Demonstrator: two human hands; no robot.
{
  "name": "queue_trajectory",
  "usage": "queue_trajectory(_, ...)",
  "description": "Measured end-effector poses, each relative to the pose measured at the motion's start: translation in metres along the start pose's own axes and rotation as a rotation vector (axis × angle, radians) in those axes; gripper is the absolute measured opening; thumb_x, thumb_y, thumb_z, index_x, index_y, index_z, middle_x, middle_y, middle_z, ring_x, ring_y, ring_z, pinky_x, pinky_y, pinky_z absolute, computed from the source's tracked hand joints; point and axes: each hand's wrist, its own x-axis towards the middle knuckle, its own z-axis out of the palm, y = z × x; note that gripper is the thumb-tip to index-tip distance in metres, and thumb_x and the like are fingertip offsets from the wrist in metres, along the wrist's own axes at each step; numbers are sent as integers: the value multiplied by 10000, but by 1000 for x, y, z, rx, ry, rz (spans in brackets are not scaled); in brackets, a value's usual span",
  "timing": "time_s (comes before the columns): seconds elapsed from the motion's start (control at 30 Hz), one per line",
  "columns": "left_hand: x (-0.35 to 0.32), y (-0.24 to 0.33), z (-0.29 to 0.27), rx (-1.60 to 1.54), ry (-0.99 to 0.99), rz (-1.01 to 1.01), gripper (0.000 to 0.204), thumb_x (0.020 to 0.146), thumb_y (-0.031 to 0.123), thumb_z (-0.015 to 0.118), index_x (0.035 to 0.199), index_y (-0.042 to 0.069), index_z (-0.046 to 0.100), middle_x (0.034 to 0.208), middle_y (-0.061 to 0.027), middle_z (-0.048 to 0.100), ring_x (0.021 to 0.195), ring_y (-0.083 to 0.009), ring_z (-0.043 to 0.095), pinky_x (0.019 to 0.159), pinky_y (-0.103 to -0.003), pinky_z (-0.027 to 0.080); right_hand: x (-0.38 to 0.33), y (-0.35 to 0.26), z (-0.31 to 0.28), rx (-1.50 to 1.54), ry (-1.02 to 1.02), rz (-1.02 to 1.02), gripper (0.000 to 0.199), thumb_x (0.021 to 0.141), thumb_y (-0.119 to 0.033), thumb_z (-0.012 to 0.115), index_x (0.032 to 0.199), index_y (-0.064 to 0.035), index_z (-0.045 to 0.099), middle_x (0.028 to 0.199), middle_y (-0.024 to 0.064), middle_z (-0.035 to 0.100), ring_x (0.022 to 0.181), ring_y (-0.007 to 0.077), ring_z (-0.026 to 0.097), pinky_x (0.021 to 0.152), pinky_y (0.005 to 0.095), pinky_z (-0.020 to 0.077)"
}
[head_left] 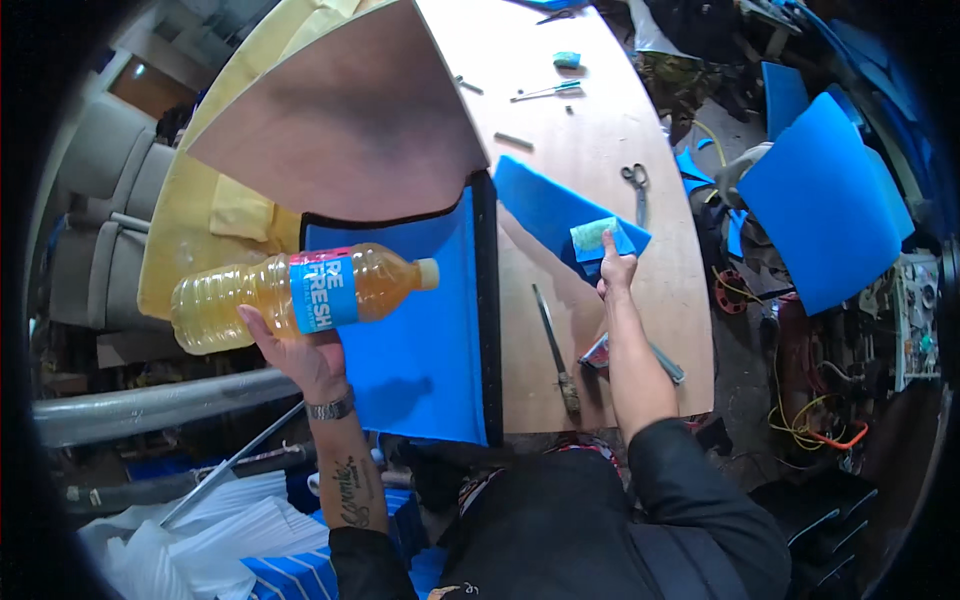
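Observation:
A large clear plastic bottle [392, 283] of yellowish liquid, with a blue and pink label and a pale cap, lies across my left hand [305, 358]. The fingers are wrapped around its underside, with the cap pointing right. Below it is a blue foam sheet [420, 365] with a black edging strip [488, 330], beside a raised brown board [340, 120]. My right hand [617, 268] grips a small blue foam block [590, 252] with a pale green top, thumb pressed on it. Under that block lies a blue foam offcut [535, 195] on the wooden table [610, 120].
Black scissors [638, 188] lie beyond my right hand. A long-bladed knife [555, 350] rests between my arms. A screwdriver [548, 91] and another small foam block [566, 60] are farther back. Blue foam sheets [825, 200] stand at the right; a plastic-wrapped roll [160, 405] is at the left.

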Motion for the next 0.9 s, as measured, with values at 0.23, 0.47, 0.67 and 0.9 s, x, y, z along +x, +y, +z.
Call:
queue_trajectory(0.23, -15, -15, -14, 70, 32, 25, 530, 904, 470, 453, 1258, 80, 390, 1165, -103, 517, 1097, -231, 513, 932, -406, 440, 36, -9, -37, 343, -393, 264, 415, 846, -333, 630, 1143, -64, 520, 1013, 74, 596, 829, 205, 604, 645, 370, 508)
queue_trajectory(0.47, -15, -27, 7, -21, 9, -10, 486, 920, 450, 430, 1222, 70, 437, 1132, -90, 548, 1045, -222, 545, 928, -374, 430, -39, -59, -21, 387, -695, 211, 356, 893, -244, 559, 1169, -38, 468, 1036, 84, 580, 882, 198, 602, 718, 361, 524)
queue_trajectory(0.67, -10, -23, 21, -24, -76, -10, 465, 927, 425, 441, 1220, 64, 428, 1099, -90, 561, 1016, -200, 564, 873, -357, 483, -138, -66, 24, 217, -986, 307, 456, 904, -357, 529, 1215, -48, 403, 1037, 91, 556, 892, 184, 599, 665, 363, 534)
queue_trajectory(0.9, -8, -1, 1, 40, 0, 43, 449, 929, 401, 454, 1209, 51, 435, 1080, -92, 575, 992, -197, 578, 851, -357, 496, -205, -82, 41, 449, -1205, 299, 564, 824, -236, 656, 1257, -8, 375, 1082, 115, 557, 902, 195, 610, 672, 345, 568)
